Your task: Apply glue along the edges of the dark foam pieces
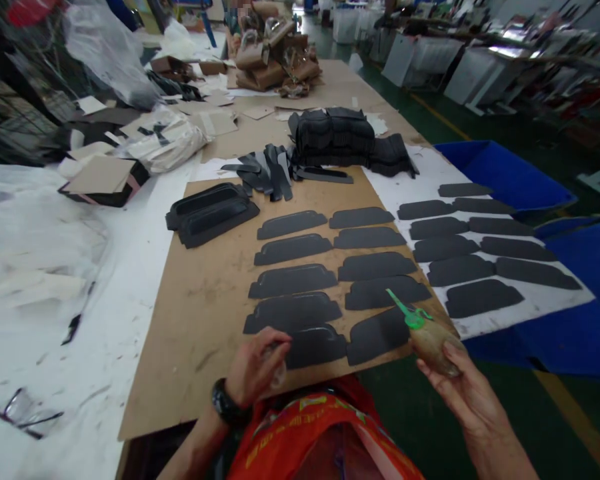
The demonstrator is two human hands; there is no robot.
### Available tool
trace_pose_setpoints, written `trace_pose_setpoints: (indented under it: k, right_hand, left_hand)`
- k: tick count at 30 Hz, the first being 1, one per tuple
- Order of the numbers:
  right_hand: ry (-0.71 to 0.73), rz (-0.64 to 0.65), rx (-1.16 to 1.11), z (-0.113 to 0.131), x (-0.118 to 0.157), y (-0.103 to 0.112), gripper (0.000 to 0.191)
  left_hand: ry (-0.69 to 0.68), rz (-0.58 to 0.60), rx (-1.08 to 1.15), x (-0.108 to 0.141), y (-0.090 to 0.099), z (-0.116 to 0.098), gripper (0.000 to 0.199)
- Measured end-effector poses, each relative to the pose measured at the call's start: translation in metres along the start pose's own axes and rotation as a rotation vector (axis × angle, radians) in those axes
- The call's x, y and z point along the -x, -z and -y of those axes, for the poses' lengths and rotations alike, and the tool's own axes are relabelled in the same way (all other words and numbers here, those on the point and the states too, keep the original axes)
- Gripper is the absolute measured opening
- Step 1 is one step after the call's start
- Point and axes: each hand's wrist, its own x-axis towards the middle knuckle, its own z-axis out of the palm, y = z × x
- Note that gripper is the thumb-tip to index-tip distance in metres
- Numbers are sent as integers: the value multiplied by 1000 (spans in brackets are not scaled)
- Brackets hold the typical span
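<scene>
It's dim in here; faint sheen edges the black pieces [293, 312], the upper right softly blurs, and the frame's sides stretch.

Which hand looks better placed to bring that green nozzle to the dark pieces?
Probably the right hand: it holds the bottle, whose green nozzle points over the dark pieces. The left hand is apart from the bottle.

Black panels [377, 267] lie on the brown board [200, 293], at whose near-right corner the right hand [467, 383] holds a green-nozzled squeeze bottle [433, 343].
</scene>
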Motion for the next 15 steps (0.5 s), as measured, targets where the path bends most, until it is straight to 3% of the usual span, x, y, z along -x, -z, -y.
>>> trace_pose_setpoints:
  k: [3,8,11,15]
  right_hand:
    - [40,56,88,0,-11,8,41]
    - [150,69,412,-5,-22,28,57]
    - [276,110,712,-6,-26,39,61]
    - [348,206,857,-7,-28,51,60]
  left_hand:
    - [-298,46,-378,-2,-65,-9,26]
    - [-236,203,-647,2,-145,-11,47]
    - [-145,240,-679,5,-172,-11,55]
    - [-67,218,-739,3,-187,-15,57]
